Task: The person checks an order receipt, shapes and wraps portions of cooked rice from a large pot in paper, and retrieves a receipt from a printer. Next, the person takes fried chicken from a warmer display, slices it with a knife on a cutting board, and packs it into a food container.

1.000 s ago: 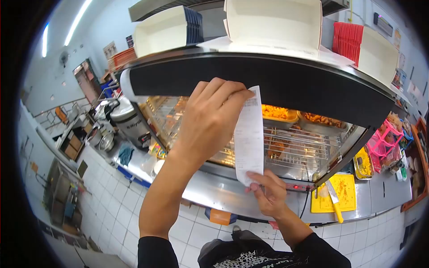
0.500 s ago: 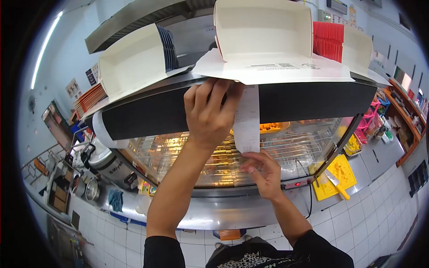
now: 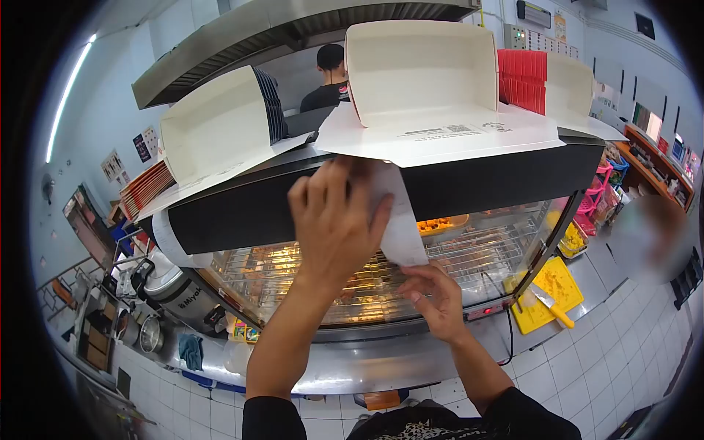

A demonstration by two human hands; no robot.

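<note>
A long white paper receipt (image 3: 402,231) hangs from the black top panel of a glass food warmer (image 3: 484,242). My left hand (image 3: 334,224) grips its upper part, thumb across the paper and fingers bent at the panel, slightly smeared by motion. My right hand (image 3: 436,304) is at the receipt's lower end; its index fingertip is at the bottom edge, with thumb and index apart. Just above my left hand, a white carton (image 3: 425,77) stands with its flap (image 3: 447,139) jutting over the panel. Inside the warmer are wire racks and a tray of food (image 3: 442,224).
More cartons (image 3: 220,121) and red folded stacks (image 3: 522,81) line the warmer's top. A knife (image 3: 551,304) rests on a yellow cutting board (image 3: 554,282) at right. A cooker (image 3: 183,286) stands at left. Behind the warmer is a person (image 3: 328,81).
The view has shifted, bringing the person behind the warmer into sight. My left thumb now lies across the receipt, which has turned and slants. My right hand stays near its lower end.
</note>
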